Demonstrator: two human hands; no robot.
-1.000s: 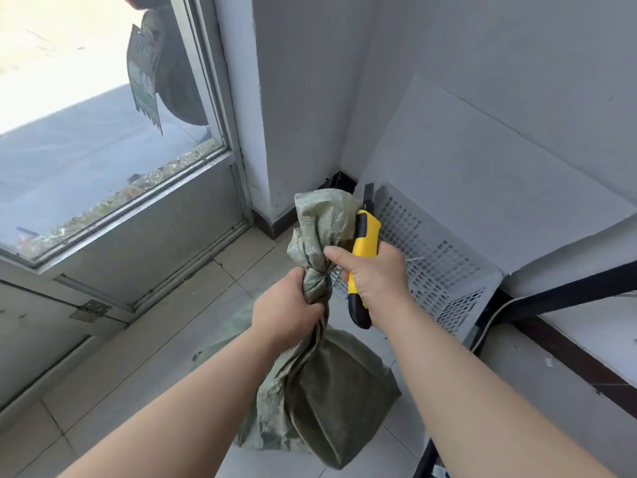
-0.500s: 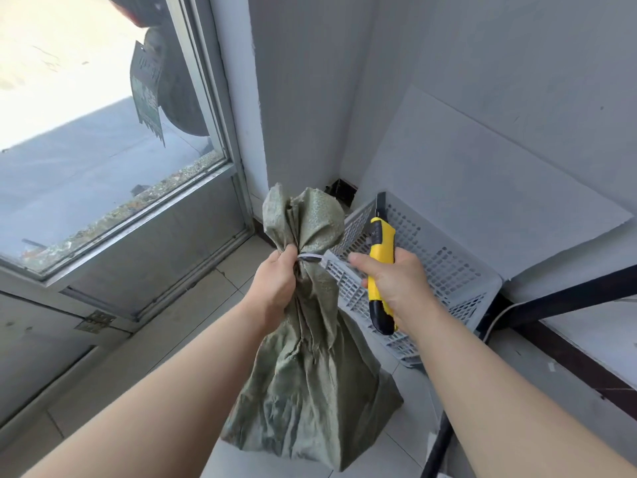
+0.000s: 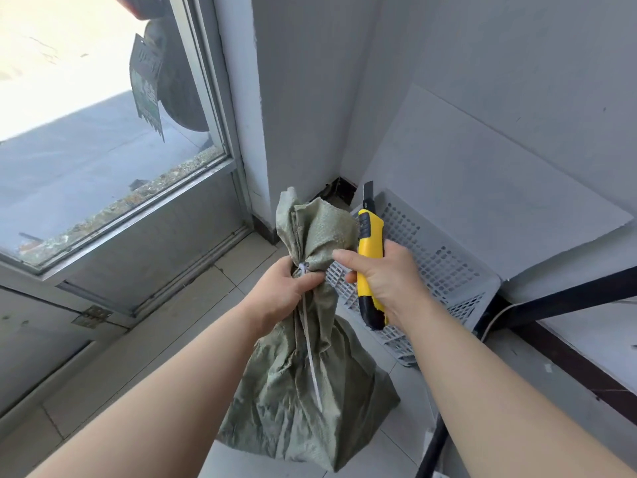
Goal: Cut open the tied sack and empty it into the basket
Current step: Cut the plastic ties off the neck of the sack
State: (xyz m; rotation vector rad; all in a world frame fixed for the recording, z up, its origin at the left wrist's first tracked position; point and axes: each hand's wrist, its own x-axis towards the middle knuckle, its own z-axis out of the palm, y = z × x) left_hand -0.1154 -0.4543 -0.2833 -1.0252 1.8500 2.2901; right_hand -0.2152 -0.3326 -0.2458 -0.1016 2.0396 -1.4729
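My left hand (image 3: 286, 288) is closed firmly around the neck of the green sack (image 3: 310, 391), right at the white tie (image 3: 303, 269), whose long tail hangs down the front, and the full body of the sack hangs below my fist. To the right of it, my right hand (image 3: 389, 281) grips the yellow knife (image 3: 370, 257) with the tip pointing up, apart from the cloth, and the index finger reaches to the gathered top. I think it is best to cut only the tie, moving the blade away from my left fingers, before tipping the sack into the grey basket (image 3: 441, 267) just beside it.
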